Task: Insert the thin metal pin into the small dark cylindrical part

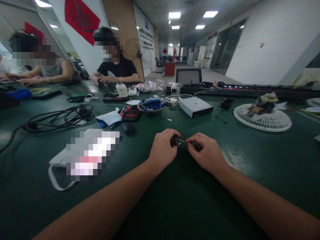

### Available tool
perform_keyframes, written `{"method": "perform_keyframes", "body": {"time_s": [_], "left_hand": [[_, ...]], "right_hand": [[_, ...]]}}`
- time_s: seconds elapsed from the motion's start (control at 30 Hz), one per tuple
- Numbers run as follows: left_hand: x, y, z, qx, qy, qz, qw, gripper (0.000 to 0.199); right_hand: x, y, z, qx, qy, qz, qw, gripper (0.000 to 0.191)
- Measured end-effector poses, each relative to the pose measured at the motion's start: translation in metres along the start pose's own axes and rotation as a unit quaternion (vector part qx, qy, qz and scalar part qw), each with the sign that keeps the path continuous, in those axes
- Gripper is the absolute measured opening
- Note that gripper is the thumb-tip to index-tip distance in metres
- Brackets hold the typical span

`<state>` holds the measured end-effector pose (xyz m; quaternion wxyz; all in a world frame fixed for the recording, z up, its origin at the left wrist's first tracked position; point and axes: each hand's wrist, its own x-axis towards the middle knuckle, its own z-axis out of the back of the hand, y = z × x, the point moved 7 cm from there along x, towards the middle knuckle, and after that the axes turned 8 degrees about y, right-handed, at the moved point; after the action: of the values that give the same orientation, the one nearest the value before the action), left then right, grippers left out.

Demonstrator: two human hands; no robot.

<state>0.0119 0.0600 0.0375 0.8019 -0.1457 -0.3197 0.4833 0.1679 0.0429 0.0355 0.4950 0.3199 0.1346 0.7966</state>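
Note:
My left hand (164, 146) is closed around a small dark cylindrical part (176, 140), whose open-looking end faces right. From that end a thin metal shaft (182, 141) extends toward my right hand (204, 150). The fingers of my right hand are pinched around a small screwdriver-like tool (198, 146), mostly hidden by them. Both hands are held over the green table (180, 200), a short gap apart. Whether the shaft's tip touches the inside of the dark part cannot be made out.
A mouse (128, 128), a blurred-out device (92, 153) and a coiled black cable (60, 120) lie left. Beyond my hands are a bowl with blue items (151, 104), a silver drive (195, 106) and a white fan part (262, 116). Two people sit at the far left.

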Motion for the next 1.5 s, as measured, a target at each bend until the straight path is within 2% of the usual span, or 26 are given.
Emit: {"method": "perform_keyframes", "body": {"time_s": [0.17,0.3,0.4,0.53,0.63,0.73,0.83,1.0,1.33,1.5], "left_hand": [[-0.0002,0.002,0.0023,-0.001,-0.016,0.005,1.0,0.029],[-0.0004,0.0042,0.0025,-0.006,-0.02,0.01,1.0,0.032],[-0.0001,0.0015,0.0012,-0.005,-0.007,-0.003,1.0,0.031],[-0.0003,-0.0006,0.0012,-0.009,-0.001,-0.011,1.0,0.028],[-0.0009,0.002,0.003,-0.004,-0.019,0.002,1.0,0.029],[-0.0009,0.0036,0.0022,0.0,-0.025,0.005,1.0,0.032],[-0.0002,0.0027,-0.0002,-0.001,-0.013,-0.004,1.0,0.032],[-0.0004,-0.0005,0.0005,0.001,-0.007,-0.01,1.0,0.029],[-0.0016,0.0005,0.0031,0.002,-0.028,0.008,1.0,0.03],[-0.0009,0.0022,0.0038,0.005,-0.034,0.013,0.999,0.031]], "right_hand": [[0.0011,-0.006,-0.0018,-0.019,0.01,-0.031,0.999,0.015],[0.0009,0.0004,-0.0045,-0.001,0.041,0.001,0.999,0.014],[0.0,0.0034,-0.0014,0.0,0.024,0.008,1.0,0.015],[0.0002,-0.0009,0.0024,-0.02,-0.002,-0.026,0.999,0.015],[0.0011,-0.0034,-0.001,-0.027,0.021,-0.036,0.999,0.014],[0.0009,-0.0001,-0.0044,-0.013,0.042,-0.009,0.999,0.013],[0.0,0.0025,-0.0031,-0.01,0.03,0.003,0.999,0.014],[0.0007,-0.0006,0.0014,-0.029,0.002,-0.028,0.999,0.015],[0.002,-0.0057,-0.002,-0.033,0.024,-0.043,0.998,0.014],[0.0005,0.0007,-0.0033,-0.032,0.039,-0.023,0.998,0.012]]}}
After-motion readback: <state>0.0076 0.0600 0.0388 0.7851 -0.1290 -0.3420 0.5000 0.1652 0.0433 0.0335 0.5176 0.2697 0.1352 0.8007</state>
